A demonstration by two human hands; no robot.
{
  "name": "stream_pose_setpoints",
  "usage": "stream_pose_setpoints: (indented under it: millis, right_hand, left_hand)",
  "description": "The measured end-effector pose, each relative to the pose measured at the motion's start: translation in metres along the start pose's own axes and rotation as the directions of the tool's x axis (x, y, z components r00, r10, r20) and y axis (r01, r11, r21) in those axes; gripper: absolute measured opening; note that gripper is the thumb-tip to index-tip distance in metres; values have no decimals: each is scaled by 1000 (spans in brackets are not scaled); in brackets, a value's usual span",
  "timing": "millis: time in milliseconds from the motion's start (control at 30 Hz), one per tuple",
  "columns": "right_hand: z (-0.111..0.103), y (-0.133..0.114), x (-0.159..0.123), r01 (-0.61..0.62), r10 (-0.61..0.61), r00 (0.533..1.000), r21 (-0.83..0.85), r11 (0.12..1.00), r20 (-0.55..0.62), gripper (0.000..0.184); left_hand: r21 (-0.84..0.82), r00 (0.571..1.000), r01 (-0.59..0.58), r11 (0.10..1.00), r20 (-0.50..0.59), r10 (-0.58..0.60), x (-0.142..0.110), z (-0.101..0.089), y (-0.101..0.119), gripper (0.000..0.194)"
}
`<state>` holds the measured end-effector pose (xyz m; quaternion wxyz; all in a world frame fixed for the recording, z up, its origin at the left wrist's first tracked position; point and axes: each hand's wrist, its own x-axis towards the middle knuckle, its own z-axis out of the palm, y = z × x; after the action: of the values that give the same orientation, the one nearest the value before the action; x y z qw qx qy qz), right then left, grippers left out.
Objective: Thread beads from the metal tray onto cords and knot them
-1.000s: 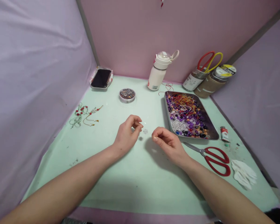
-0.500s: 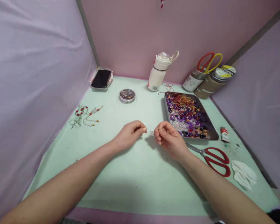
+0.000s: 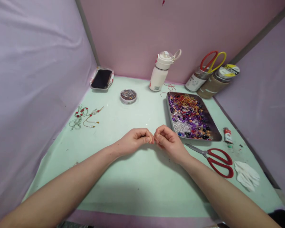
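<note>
Above the middle of the table, my left hand (image 3: 135,141) and my right hand (image 3: 169,142) meet at the fingertips. Thumb and fingers of each are pinched together. What they hold is hidden between the fingers; it is too small to make out. Just beyond my right hand lies a metal tray (image 3: 210,122) of purple, black, clear and orange beads (image 3: 192,122), with tangled red and yellow cords (image 3: 186,103) on top. Red-handled scissors (image 3: 205,154) lie to the right of that hand, blades partly apart.
A beaded green cord (image 3: 82,115) lies at the left. Farther back are a phone (image 3: 101,79), a round clear case (image 3: 128,96) and a white bottle (image 3: 158,79). Two jars (image 3: 196,80) stand back right. A lighter (image 3: 227,135) and white gloves (image 3: 246,175) lie at the right.
My hands have come together, closing the gap between their fingertips. The small clear piece that showed by my right fingers is now out of sight.
</note>
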<state>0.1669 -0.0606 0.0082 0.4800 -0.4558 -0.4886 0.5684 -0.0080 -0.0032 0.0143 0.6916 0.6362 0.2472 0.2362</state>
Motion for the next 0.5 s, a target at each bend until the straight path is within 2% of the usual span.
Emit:
stream_pose_setpoints:
  millis: [100, 167, 267, 367, 433, 500]
  right_hand:
    - [-3, 2, -1, 24, -30, 999, -239, 971, -23, 12]
    - [-4, 3, 0, 16, -22, 1000, -260, 965, -21, 11]
    - [-3, 3, 4, -26, 23, 999, -86, 996, -35, 15]
    - [-2, 3, 7, -71, 83, 995, 193, 979, -56, 22]
    - [-1, 3, 8, -77, 104, 992, 320, 944, -69, 23]
    - [-1, 2, 8, -59, 103, 990, 381, 923, -97, 22]
  left_hand:
    - [53, 999, 53, 997, -14, -52, 1, 2, 2, 17]
    - [62, 995, 87, 994, -50, -83, 1, 3, 3, 17]
    - [22, 982, 122, 992, -147, -118, 2, 5, 1, 17]
    - [-166, 960, 101, 981, -244, -140, 5, 6, -4, 17]
    - [-312, 929, 77, 947, -322, -182, 6, 6, -7, 15]
    - [-356, 885, 59, 932, -413, -214, 8, 6, -10, 14]
